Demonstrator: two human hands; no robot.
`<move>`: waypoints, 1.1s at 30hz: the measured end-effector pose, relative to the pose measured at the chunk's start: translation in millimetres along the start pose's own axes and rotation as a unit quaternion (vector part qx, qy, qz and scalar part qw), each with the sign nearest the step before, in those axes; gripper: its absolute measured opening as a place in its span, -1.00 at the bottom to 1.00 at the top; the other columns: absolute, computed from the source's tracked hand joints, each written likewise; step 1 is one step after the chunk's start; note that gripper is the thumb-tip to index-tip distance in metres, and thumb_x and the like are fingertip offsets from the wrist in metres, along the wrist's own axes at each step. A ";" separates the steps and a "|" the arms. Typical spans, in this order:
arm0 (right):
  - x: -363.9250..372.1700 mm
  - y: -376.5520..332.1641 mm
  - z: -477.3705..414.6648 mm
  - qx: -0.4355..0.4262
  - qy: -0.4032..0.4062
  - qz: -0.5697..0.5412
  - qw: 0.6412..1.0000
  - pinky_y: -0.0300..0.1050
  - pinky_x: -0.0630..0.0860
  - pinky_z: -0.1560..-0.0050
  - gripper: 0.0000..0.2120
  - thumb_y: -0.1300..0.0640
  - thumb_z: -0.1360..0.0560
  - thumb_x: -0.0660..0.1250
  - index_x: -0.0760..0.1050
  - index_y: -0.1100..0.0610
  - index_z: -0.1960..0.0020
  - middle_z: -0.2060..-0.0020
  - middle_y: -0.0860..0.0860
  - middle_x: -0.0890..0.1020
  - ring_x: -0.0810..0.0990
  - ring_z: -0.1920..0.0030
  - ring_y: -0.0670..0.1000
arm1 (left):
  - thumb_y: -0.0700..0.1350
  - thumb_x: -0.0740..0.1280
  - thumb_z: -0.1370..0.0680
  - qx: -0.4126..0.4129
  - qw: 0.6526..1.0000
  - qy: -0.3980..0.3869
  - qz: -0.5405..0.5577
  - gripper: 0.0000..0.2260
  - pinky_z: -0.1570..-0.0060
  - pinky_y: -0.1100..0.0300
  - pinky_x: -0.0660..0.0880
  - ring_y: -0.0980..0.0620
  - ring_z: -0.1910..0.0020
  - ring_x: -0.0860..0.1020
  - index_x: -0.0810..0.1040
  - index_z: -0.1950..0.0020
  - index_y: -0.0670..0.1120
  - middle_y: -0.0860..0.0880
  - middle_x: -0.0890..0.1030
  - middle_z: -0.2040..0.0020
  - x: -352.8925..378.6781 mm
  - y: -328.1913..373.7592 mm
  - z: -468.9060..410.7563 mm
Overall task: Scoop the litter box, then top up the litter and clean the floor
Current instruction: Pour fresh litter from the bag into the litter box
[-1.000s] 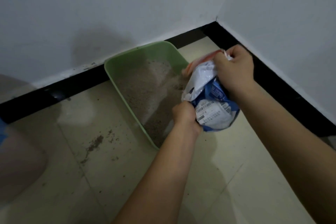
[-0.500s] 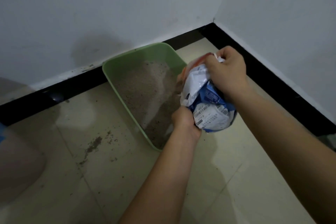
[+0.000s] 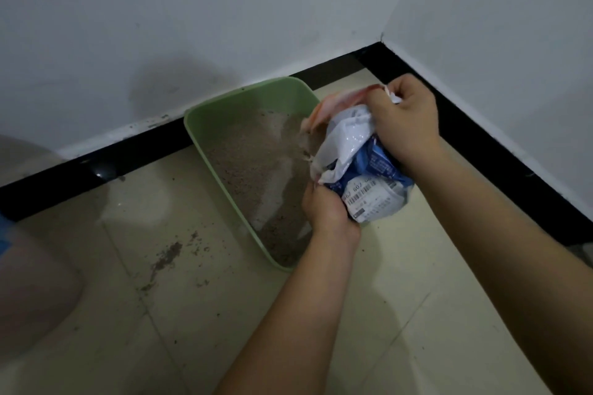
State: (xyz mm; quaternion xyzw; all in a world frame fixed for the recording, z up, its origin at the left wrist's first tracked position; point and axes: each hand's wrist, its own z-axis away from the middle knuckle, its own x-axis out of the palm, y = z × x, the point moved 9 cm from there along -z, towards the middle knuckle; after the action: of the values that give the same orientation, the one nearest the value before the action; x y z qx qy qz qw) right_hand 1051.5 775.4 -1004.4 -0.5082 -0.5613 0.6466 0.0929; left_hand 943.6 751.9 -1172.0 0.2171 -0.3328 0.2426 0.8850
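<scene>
Presently, the litter bag (image 3: 362, 170) is held tilted over the right edge of the green litter box (image 3: 224, 119). Right hand (image 3: 409, 120) grips its crumpled top; left hand (image 3: 327, 208) grips its lower end. Spilled litter (image 3: 167, 258) lies on the floor, left of the box.

white walls (image 3: 224, 9), beige tiled floor (image 3: 401, 314)

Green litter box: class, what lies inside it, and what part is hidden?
Grey-brown litter covers the green litter box's bottom. The tilted bag and the left hand hide its right wall and near corner.
</scene>
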 end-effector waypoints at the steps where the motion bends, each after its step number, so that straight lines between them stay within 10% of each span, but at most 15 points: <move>1: 0.0 -0.1 0.3 0.004 -0.004 0.013 1.000 -0.35 0.35 0.47 -0.85 0.10 -0.52 0.32 0.38 0.05 0.19 0.34 -0.07 0.48 0.43 0.47 -0.23 | -0.17 0.14 -0.63 -0.017 1.000 -0.001 -0.008 -0.72 -0.04 -0.14 0.58 -0.21 -0.05 0.64 0.59 -0.21 -0.15 -0.20 0.66 -0.11 0.2 -2.5 2.1; 17: -13.9 23.8 2.0 0.033 0.017 -0.006 0.999 -0.19 0.41 0.33 -0.84 0.07 -0.49 0.32 0.38 0.04 0.21 0.32 -0.04 0.50 0.46 0.36 -0.10 | -0.26 0.13 -0.63 -0.040 0.998 0.036 -0.026 -0.75 0.40 0.15 0.60 -0.04 0.32 0.66 0.60 -0.11 -0.20 -0.12 0.69 0.18 -6.0 -5.9 21.6; 28: -17.7 45.0 1.3 0.093 -0.039 -0.068 0.993 -0.14 0.50 0.32 -0.84 0.02 -0.50 0.36 0.42 0.06 0.14 0.28 0.01 0.56 0.56 0.31 -0.03 | -0.27 0.20 -0.59 0.051 0.992 0.073 -0.094 -0.76 0.21 -0.04 0.63 -0.17 0.15 0.69 0.59 -0.18 -0.17 -0.19 0.69 0.01 -13.1 3.0 16.3; 33: -34.5 94.8 17.2 0.205 -0.086 -0.139 0.965 -0.06 0.61 0.21 -0.74 0.00 -0.52 0.37 0.46 0.15 -0.07 0.13 0.12 0.63 0.65 0.21 0.07 | -0.08 0.12 -0.57 0.167 0.956 0.060 -0.233 -0.66 0.06 -0.09 0.63 -0.12 -0.03 0.66 0.55 -0.24 0.17 -0.06 0.64 -0.14 -14.1 12.5 22.8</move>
State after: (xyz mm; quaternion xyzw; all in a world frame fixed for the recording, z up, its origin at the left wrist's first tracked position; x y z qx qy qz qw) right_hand 1097.2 707.3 -1065.6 -0.3379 -0.4879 0.7697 0.2354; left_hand 916.1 745.3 -1163.4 0.4186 -0.1742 0.0941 0.8863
